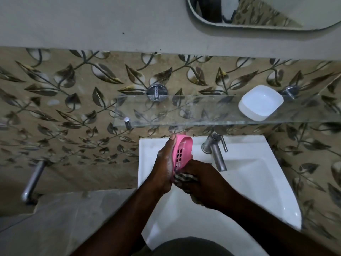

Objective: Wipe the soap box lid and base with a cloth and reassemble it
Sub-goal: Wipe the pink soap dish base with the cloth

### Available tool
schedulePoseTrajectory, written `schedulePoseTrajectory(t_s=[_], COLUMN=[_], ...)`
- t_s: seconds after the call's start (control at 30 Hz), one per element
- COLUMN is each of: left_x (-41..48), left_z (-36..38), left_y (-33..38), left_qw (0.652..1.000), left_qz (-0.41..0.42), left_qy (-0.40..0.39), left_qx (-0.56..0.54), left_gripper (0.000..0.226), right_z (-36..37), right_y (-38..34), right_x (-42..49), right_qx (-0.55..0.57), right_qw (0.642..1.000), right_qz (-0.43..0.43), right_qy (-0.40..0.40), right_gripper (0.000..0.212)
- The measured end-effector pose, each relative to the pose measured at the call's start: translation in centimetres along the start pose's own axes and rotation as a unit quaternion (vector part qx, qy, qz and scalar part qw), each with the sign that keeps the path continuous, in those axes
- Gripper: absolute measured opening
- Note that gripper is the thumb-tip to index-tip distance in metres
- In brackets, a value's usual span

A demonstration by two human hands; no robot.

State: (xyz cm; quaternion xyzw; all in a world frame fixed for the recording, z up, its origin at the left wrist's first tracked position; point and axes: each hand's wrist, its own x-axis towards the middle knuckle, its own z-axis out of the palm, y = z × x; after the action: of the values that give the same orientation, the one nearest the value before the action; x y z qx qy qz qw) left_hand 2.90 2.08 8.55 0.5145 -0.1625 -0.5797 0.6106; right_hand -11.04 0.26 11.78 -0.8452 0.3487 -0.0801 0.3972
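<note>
My left hand (165, 163) grips a pink slotted soap box part (181, 152), tilted on edge above the left rim of the sink. My right hand (201, 183) holds a checked cloth (182, 179) bunched against the lower end of the pink part. The other soap box part, white and translucent (260, 102), lies open side up on the glass shelf (166, 111) at the right. Most of the cloth is hidden under my right hand.
A white sink (258, 182) with a steel tap (215, 154) lies below the hands. The glass shelf hangs just above the pink part. A mirror (258, 13) is at the top right, and a chrome bar (33, 182) juts from the leaf-patterned wall at left.
</note>
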Motion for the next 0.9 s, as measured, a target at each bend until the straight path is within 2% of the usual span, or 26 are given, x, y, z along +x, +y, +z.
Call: schedulePoseTrajectory(t_s=[0.07,0.2,0.3,0.33,0.4,0.47,0.53,0.6,0.67,0.77,0.83,0.87,0.9], left_x=[-0.4,-0.5,-0.5,-0.5,-0.4,-0.4,0.0,0.3,0.4,0.5,0.5,0.5,0.4], left_z=[0.4,0.9,0.8,0.8,1.0,1.5,1.6,1.3,0.9,0.6,0.6,0.8,0.9], left_y=[0.1,-0.3,-0.4,-0.4,-0.6,-0.6,-0.4,-0.2,-0.3,-0.8,-0.7,-0.6,-0.5], left_qw=[1.0,1.0,0.999,0.999,0.999,0.999,0.998,0.998,0.997,0.994,0.994,0.995,0.995], left_qz=[0.014,-0.009,-0.04,-0.042,-0.03,-0.009,0.01,0.004,-0.026,-0.045,-0.038,-0.034,-0.032], left_qy=[0.004,0.022,0.02,0.019,0.028,0.043,0.047,0.044,0.033,0.041,0.047,0.045,0.04], left_qx=[0.012,-0.002,-0.013,-0.019,-0.022,-0.022,-0.029,-0.041,-0.066,-0.092,-0.088,-0.086,-0.086], left_gripper=[0.06,0.056,0.043,0.044,0.05,0.064,0.075,0.078,0.076,0.08,0.088,0.091,0.092], right_z=[0.1,1.1,1.0,0.8,0.0,-0.5,-0.4,-0.1,-0.1,-0.4,-0.6,-1.0,-1.3], right_y=[-0.6,0.9,2.4,2.4,1.5,0.6,0.2,0.6,1.9,3.0,1.6,0.8,0.0], right_x=[-0.4,-1.4,-1.4,-1.2,-0.8,-0.4,-0.3,-0.6,-0.8,-0.2,0.2,0.4,0.4], right_qx=[0.101,-0.091,-0.148,-0.126,0.014,0.18,0.223,0.081,-0.114,-0.253,-0.205,-0.126,-0.021], right_qw=[0.995,0.992,0.982,0.986,0.999,0.983,0.973,0.993,0.979,0.953,0.973,0.99,1.0], right_qz=[0.012,-0.053,-0.095,-0.092,-0.035,0.043,0.043,-0.051,-0.15,-0.16,-0.102,-0.057,-0.015], right_qy=[0.019,0.064,0.064,0.056,0.032,0.018,0.037,0.069,0.072,0.054,0.019,0.007,-0.003], right_gripper=[0.009,0.027,0.026,0.024,0.016,0.024,0.024,0.01,0.019,0.029,0.018,0.012,0.014])
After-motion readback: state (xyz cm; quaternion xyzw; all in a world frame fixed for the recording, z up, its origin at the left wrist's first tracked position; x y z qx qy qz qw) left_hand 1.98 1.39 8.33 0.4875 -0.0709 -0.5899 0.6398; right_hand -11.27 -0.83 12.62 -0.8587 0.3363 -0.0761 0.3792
